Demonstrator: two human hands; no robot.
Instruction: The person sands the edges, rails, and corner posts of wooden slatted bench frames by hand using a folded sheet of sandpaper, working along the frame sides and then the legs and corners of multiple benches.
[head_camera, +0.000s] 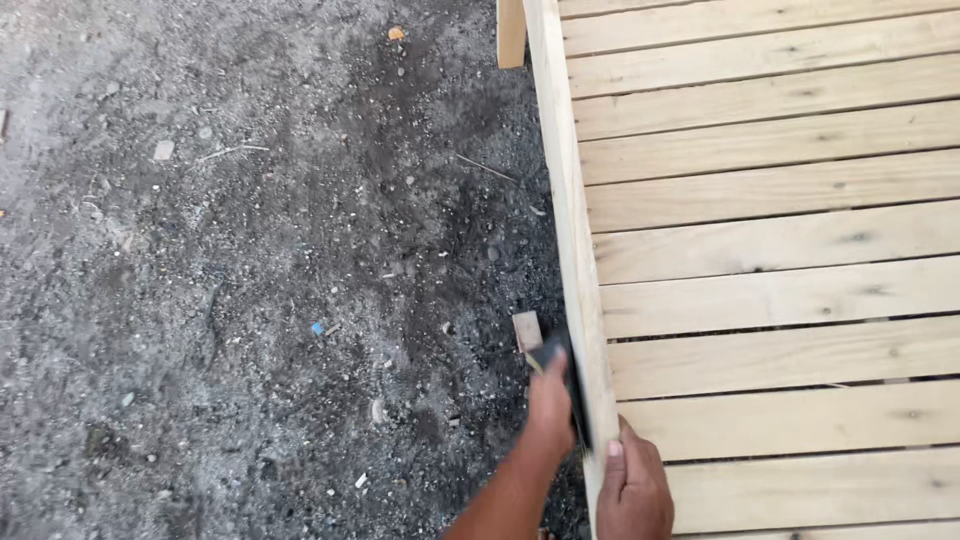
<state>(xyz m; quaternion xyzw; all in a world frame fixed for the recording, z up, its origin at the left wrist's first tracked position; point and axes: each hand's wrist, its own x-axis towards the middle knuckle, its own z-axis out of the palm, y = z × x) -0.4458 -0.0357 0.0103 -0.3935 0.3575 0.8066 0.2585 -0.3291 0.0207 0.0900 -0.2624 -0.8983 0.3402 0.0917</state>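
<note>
My left hand (550, 400) reaches in from the bottom edge and presses a dark flat pad (556, 352), possibly sandpaper, against the outer side of a long pale wooden side rail (565, 180). The pad runs down between the hand and the rail. My right hand (635, 490) rests on top of the rail at the bottom of the view, thumb along the rail's edge and fingers over the nearest slat. It holds nothing that I can see. The rail borders a frame of pale wooden slats (780, 260) that fills the right half of the view.
Dark gravelly ground (250, 280) with small stones and bits of litter covers the left. A small wooden offcut (526, 328) lies on the ground just beyond the pad. A wooden leg (511, 32) stands at the frame's far corner.
</note>
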